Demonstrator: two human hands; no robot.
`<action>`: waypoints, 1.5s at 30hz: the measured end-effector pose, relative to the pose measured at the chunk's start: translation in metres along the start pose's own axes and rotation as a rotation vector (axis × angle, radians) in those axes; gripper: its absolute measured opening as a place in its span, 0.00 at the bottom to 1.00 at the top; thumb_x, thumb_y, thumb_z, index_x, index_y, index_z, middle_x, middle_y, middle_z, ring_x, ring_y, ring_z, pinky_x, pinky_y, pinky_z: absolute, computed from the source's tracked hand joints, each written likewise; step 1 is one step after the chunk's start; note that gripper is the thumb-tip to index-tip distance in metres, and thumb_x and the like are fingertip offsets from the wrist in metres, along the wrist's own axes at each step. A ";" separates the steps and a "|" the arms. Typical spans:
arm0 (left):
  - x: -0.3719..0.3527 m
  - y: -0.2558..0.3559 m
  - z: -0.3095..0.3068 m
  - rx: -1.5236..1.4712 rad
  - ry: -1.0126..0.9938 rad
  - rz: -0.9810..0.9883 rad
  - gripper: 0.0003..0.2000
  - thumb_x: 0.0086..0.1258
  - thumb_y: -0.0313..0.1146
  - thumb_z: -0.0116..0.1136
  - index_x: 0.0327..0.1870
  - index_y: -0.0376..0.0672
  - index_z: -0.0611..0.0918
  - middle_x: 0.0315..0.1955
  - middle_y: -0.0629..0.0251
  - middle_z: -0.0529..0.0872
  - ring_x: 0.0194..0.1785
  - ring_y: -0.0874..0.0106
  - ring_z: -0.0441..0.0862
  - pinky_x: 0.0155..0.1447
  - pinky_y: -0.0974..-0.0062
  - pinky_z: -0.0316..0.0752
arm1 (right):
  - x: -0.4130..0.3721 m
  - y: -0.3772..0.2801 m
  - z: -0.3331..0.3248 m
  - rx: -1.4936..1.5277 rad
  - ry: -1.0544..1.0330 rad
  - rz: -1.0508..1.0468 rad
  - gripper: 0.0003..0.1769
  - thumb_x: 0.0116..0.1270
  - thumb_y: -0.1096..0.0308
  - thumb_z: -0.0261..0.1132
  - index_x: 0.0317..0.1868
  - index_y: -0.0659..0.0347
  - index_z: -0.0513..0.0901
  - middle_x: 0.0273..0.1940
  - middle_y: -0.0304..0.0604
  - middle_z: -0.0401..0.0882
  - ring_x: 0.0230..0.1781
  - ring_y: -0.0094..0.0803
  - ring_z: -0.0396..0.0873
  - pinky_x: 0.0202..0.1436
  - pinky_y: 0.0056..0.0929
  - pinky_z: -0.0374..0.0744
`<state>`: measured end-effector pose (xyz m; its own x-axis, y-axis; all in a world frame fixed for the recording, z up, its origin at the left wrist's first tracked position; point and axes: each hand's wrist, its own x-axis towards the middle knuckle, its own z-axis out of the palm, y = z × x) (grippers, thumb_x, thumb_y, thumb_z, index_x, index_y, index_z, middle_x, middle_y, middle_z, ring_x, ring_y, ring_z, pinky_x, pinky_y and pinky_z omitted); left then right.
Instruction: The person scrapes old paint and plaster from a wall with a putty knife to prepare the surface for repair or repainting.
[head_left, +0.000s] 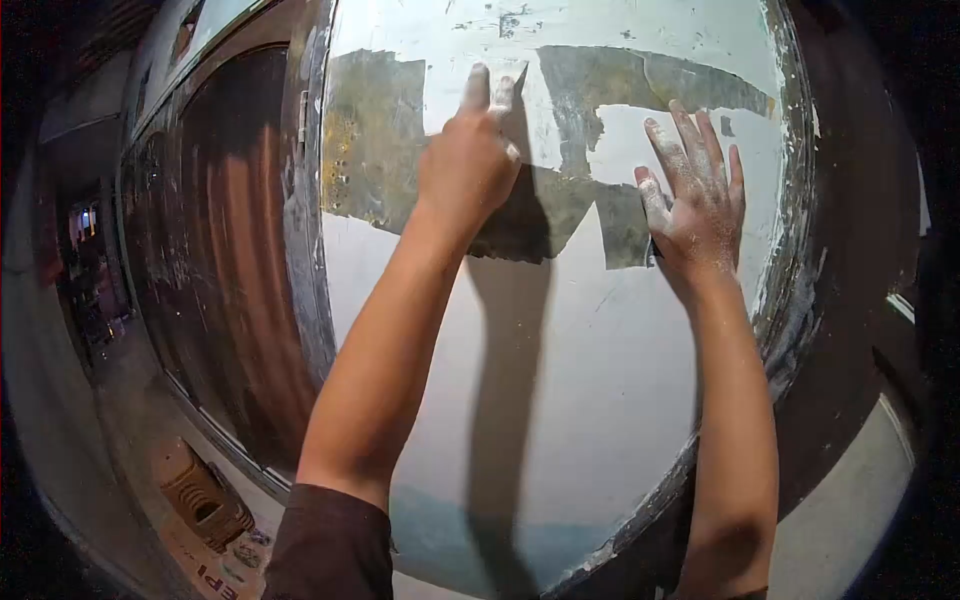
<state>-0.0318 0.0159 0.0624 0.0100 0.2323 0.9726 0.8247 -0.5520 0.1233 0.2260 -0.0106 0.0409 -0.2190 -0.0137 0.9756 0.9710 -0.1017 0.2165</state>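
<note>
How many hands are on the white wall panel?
2. The left hand grips a scraper high at the centre of the wall panel. The right hand lies flat, fingers spread, further right. No other hands show.

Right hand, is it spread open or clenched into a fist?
Spread: the right hand lies flat on the white wall, fingers apart and dusted white.
</note>
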 end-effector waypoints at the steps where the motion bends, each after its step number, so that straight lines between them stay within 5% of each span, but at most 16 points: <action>1: -0.010 -0.002 0.002 0.001 -0.011 0.003 0.25 0.65 0.25 0.52 0.64 0.43 0.85 0.80 0.56 0.68 0.61 0.44 0.85 0.66 0.52 0.81 | 0.000 0.002 0.002 0.002 0.009 -0.017 0.28 0.80 0.44 0.57 0.78 0.30 0.72 0.85 0.27 0.59 0.87 0.30 0.51 0.90 0.49 0.43; 13: 0.005 -0.011 -0.013 -0.043 -0.044 -0.121 0.17 0.64 0.27 0.57 0.53 0.42 0.89 0.81 0.60 0.68 0.60 0.46 0.86 0.63 0.51 0.82 | 0.003 -0.007 -0.010 -0.045 -0.050 -0.021 0.31 0.79 0.53 0.58 0.80 0.36 0.70 0.86 0.31 0.57 0.88 0.36 0.49 0.90 0.52 0.43; 19: -0.007 -0.033 -0.016 0.015 -0.084 -0.065 0.19 0.63 0.26 0.54 0.54 0.42 0.89 0.84 0.64 0.63 0.60 0.46 0.86 0.62 0.51 0.82 | 0.017 -0.007 0.003 -0.155 -0.086 -0.107 0.35 0.81 0.42 0.53 0.85 0.30 0.60 0.89 0.31 0.46 0.90 0.39 0.41 0.86 0.68 0.38; 21: 0.014 -0.035 -0.013 0.041 -0.032 -0.006 0.20 0.63 0.27 0.54 0.56 0.42 0.89 0.79 0.56 0.70 0.59 0.45 0.86 0.63 0.50 0.82 | 0.032 -0.025 0.007 -0.211 -0.113 -0.030 0.35 0.82 0.40 0.51 0.85 0.28 0.59 0.89 0.29 0.46 0.90 0.39 0.41 0.86 0.70 0.38; 25: 0.032 -0.029 -0.021 -0.032 -0.075 -0.068 0.20 0.64 0.28 0.54 0.57 0.39 0.87 0.67 0.44 0.80 0.57 0.42 0.86 0.64 0.49 0.80 | 0.033 -0.036 0.012 -0.206 -0.071 0.038 0.34 0.82 0.43 0.51 0.85 0.27 0.59 0.89 0.29 0.47 0.90 0.41 0.40 0.87 0.67 0.37; 31: -0.005 -0.042 -0.017 -0.008 0.026 0.022 0.18 0.66 0.27 0.53 0.53 0.41 0.89 0.81 0.58 0.67 0.53 0.42 0.89 0.60 0.45 0.82 | 0.030 -0.031 0.021 -0.161 -0.001 0.039 0.33 0.81 0.38 0.51 0.83 0.22 0.61 0.88 0.25 0.49 0.89 0.35 0.42 0.87 0.68 0.36; 37: 0.056 -0.034 -0.026 -0.030 -0.049 -0.028 0.20 0.61 0.25 0.59 0.55 0.38 0.89 0.79 0.52 0.68 0.57 0.42 0.86 0.64 0.51 0.81 | 0.030 -0.031 0.018 -0.139 -0.009 0.049 0.33 0.80 0.38 0.53 0.83 0.22 0.62 0.88 0.24 0.51 0.89 0.33 0.43 0.88 0.64 0.36; 45: 0.007 -0.037 -0.007 0.016 0.008 0.028 0.18 0.63 0.27 0.56 0.54 0.38 0.89 0.81 0.54 0.67 0.59 0.45 0.87 0.64 0.54 0.82 | 0.029 -0.036 0.013 -0.138 -0.008 0.063 0.33 0.80 0.40 0.53 0.83 0.26 0.64 0.87 0.26 0.53 0.89 0.34 0.43 0.89 0.59 0.34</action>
<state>-0.0666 0.0320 0.0658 0.0292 0.2105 0.9772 0.8329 -0.5456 0.0927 0.1861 0.0060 0.0620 -0.1566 -0.0161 0.9875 0.9601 -0.2370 0.1484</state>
